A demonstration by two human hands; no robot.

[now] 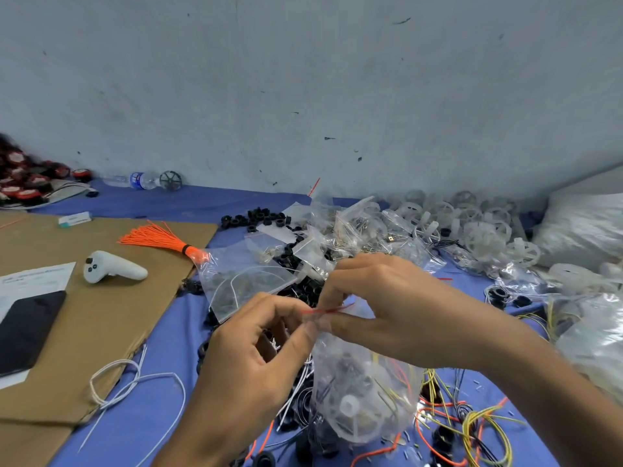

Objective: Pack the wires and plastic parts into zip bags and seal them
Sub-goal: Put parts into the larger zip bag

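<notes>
While upright, zip bag [360,392] mouth-up.

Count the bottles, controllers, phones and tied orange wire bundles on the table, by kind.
Bottle: 1
Controller: 1
Phone: 1
Orange bundle: 1
Total: 4
</notes>
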